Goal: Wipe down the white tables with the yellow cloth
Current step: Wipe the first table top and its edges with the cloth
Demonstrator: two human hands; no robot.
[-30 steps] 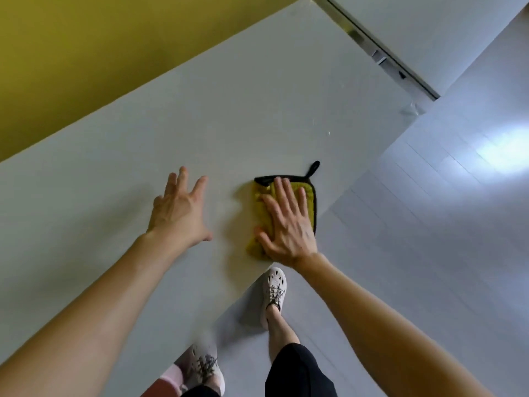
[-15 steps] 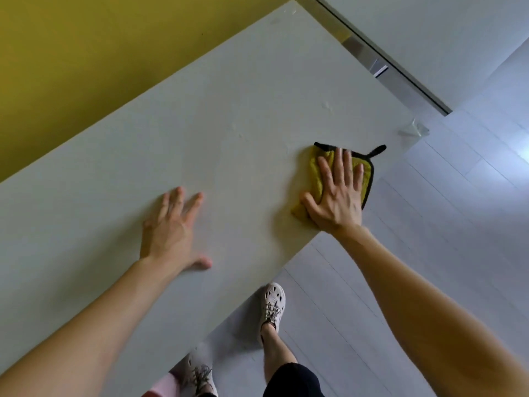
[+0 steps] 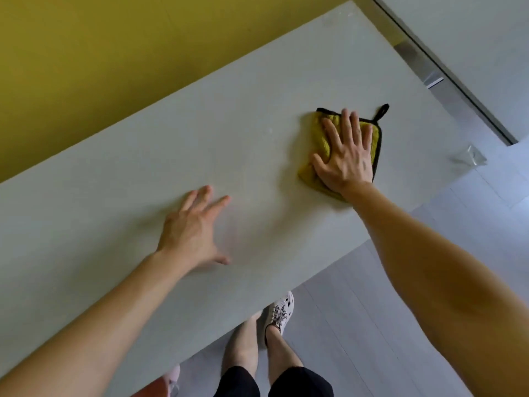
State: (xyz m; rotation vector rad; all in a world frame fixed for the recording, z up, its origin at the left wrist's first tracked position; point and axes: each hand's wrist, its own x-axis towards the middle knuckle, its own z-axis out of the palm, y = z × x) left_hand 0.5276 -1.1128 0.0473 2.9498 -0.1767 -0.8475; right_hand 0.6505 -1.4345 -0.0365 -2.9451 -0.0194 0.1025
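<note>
1. I see my right hand (image 3: 345, 156) pressing flat, fingers straight and spread, on the yellow cloth (image 3: 320, 141).
2. The cloth, black-edged with a hanging loop, lies on the white table (image 3: 229, 133) near its right end.
3. My left hand (image 3: 193, 233) rests released on the tabletop, fingers splayed, well apart from the cloth.

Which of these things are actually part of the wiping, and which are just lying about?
In the job: yellow cloth; white table; right hand flat on the cloth; left hand, spread open.
Just there: clear scrap on the floor; yellow wall.
</note>
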